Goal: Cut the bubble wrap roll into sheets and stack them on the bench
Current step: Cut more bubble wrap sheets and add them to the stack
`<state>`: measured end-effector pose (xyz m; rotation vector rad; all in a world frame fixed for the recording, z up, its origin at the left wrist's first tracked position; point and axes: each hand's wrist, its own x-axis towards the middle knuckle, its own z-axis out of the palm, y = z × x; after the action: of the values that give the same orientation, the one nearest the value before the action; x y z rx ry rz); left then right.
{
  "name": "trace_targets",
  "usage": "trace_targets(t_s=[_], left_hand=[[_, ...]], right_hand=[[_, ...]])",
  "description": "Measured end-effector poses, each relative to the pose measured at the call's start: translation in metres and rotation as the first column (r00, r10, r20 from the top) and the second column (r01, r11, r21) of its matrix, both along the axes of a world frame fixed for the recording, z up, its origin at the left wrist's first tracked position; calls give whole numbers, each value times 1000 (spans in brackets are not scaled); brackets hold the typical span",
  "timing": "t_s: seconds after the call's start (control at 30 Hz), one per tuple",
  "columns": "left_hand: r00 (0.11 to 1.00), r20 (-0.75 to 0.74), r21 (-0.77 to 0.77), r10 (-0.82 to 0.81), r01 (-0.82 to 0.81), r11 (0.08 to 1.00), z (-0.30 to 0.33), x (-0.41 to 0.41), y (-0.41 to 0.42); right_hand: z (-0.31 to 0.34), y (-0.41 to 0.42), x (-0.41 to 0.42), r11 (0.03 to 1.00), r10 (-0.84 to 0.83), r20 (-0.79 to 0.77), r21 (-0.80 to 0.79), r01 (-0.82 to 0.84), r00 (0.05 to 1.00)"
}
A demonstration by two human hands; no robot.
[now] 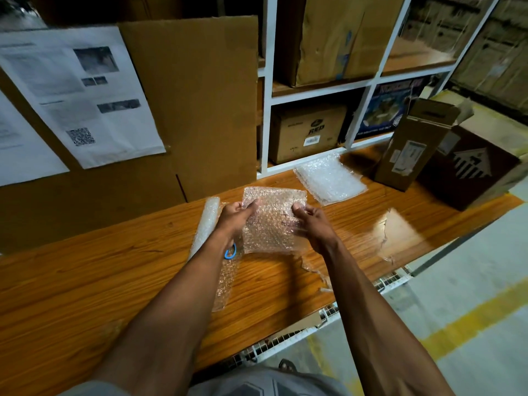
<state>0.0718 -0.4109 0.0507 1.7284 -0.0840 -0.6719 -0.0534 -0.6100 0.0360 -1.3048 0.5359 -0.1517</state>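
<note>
Only "RED" legible, printed on brown carton [307, 132] in lower shelf compartment, at one o'clock; other print blurred.

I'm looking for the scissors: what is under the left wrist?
A blue loop handle peeks out below the left hand, lying on loose bubble wrap. The blades, if any, are covered by the arm.
</note>
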Motion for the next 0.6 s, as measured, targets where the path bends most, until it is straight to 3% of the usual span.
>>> trace_targets(t_s=[0.13, 0.27, 0.47, 0.6], left_hand=[[991, -21, 95, -133, 134, 986, -12, -4, 3], [996, 24, 45, -87, 86, 995, -13, -8, -6], [999, -20, 0, -34, 34, 999, -12, -4, -16], [999, -48, 15, -14, 15, 1000, -23, -4, -17]], right_hand=[[4, -7, 5, 997, -57, -14, 42, 57, 998], [8, -10, 4, 991, -82, -54, 101, 87, 995], [-15, -24, -13, 974, 191, -224, 160, -158, 956], [-29, -24, -22, 975, 204, -279, 147, -168, 938]])
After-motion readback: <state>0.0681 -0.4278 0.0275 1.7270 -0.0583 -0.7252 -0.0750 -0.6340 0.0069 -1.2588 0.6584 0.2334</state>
